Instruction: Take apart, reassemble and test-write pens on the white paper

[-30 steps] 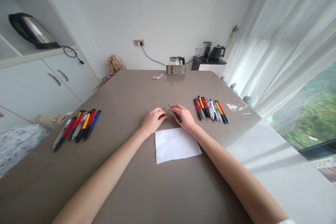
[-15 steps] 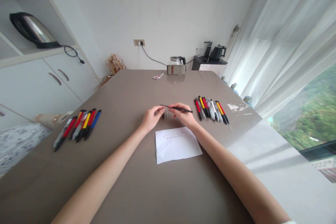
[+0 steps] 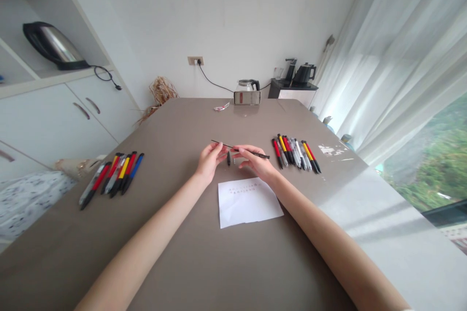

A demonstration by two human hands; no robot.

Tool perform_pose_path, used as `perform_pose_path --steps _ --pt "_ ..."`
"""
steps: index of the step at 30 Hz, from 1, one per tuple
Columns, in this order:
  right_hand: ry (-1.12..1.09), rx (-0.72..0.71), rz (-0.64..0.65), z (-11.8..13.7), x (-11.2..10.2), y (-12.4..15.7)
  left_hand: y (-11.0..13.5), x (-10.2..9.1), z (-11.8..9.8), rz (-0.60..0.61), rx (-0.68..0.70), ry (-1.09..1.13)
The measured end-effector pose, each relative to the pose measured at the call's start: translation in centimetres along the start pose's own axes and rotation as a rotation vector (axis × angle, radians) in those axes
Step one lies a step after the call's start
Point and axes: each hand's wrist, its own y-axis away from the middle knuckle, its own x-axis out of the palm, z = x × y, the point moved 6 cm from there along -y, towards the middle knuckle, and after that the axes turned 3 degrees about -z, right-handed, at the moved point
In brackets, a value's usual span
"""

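Observation:
My left hand (image 3: 208, 161) pinches a thin dark pen refill (image 3: 215, 141), whose end sticks out to the left past the fingertips. My right hand (image 3: 257, 161) has its fingers closed on a black pen barrel (image 3: 260, 155), which points to the right. Refill and barrel lie nearly in one line; whether the refill's right end is inside the barrel I cannot tell. On the table between the hands are a small black pen tip piece (image 3: 228, 158) and a tiny spring-like part (image 3: 234, 161). A white paper sheet (image 3: 250, 209) with faint coloured marks lies below the right hand.
Several assembled-looking pens (image 3: 295, 152) lie in a row at the right, and another group of pens (image 3: 113, 174) at the left. A metal box (image 3: 247, 98) and a glass pot (image 3: 245, 84) stand at the table's far edge. A curtain (image 3: 368, 58) hangs at right.
The refill now reaches farther left, beyond my left fingers. My left hand has shifted slightly, uncovering more of the black tip piece. The view has moved a little.

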Motion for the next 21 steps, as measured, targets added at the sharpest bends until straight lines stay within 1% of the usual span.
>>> perform_pose_path --steps 3,7,9,11,15,18,21 --pt "-0.047 0.042 -0.039 -0.6 -0.8 -0.3 -0.6 -0.9 -0.2 -0.047 0.003 0.068" --pt "-0.068 0.06 -0.106 -1.2 -2.2 -0.8 -0.9 -1.6 -0.4 -0.095 0.03 0.049" --pt "-0.048 0.049 -0.124 -1.3 -2.5 -0.9 -0.8 -1.4 -0.4 -0.087 0.032 -0.014" --pt "-0.001 0.034 -0.126 -1.3 -2.4 -0.9 -0.5 -0.8 -0.3 -0.062 0.03 -0.106" --pt "0.165 0.002 -0.081 -1.2 -1.2 -0.8 0.2 0.4 -0.2 -0.001 0.047 -0.281" --pt "0.298 -0.069 -0.086 -1.0 -0.7 -0.9 0.5 1.0 -0.2 0.028 0.071 -0.334" --pt "0.385 -0.119 -0.123 -1.0 -0.9 -1.1 0.6 1.3 -0.2 0.06 0.092 -0.35"
